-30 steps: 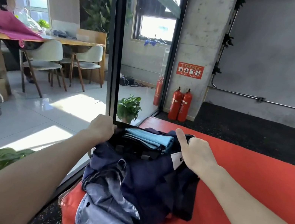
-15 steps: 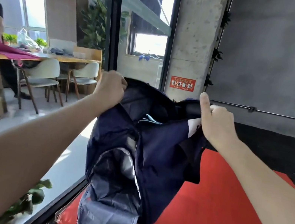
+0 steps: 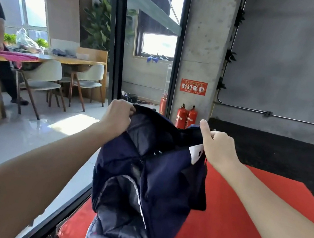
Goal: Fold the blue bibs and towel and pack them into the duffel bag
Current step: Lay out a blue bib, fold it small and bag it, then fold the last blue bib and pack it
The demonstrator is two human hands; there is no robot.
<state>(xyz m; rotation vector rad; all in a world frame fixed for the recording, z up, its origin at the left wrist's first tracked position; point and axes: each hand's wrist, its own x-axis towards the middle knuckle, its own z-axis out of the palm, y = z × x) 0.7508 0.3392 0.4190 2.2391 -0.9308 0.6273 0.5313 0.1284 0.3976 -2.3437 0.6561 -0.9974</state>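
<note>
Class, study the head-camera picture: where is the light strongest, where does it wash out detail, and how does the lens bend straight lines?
Head view: daylight blows out the windows and glares on the pale floor; the left hand and its forearm are shaded, the right hand brightly lit; the wide lens bows the black glass frame and wall pipe; the navy duffel bag interior is dark.

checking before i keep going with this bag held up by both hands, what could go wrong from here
1. The duffel bag hangs from the left hand and right hand, each gripping only the rim of the opening; if one slips, the bag could drop to one side.
2. The opening gapes between the hands, so tipping it might spill whatever is inside.
3. The bag's lower end sits near the left edge of the red mat, so it may slide off.
</note>
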